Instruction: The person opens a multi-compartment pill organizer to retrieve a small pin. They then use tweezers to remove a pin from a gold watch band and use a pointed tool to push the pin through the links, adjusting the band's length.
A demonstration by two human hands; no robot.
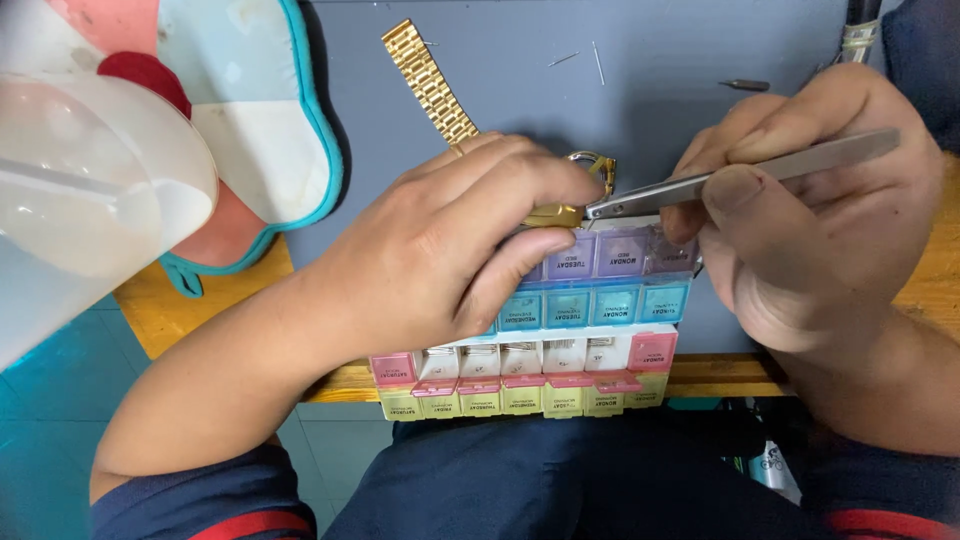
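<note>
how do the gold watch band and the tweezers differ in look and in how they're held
The watch band is gold and made of small links; the tweezers are plain smooth silver metal. The band lies stretched on the grey mat with its near end under the left hand; the tweezers are lifted, pinched in the right hand. The band runs away from the person; the tweezers point sideways toward the left hand. Both are long, thin and metallic.

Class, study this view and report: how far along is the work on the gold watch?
Done: nothing can be confirmed; loose thin pins already lie on the grey mat. In hand: the left hand steadies the gold watch on the coloured pill organiser, while the right hand works metal tweezers at its clasp end. Left: the bracelet trails unjoined across the mat.
</note>
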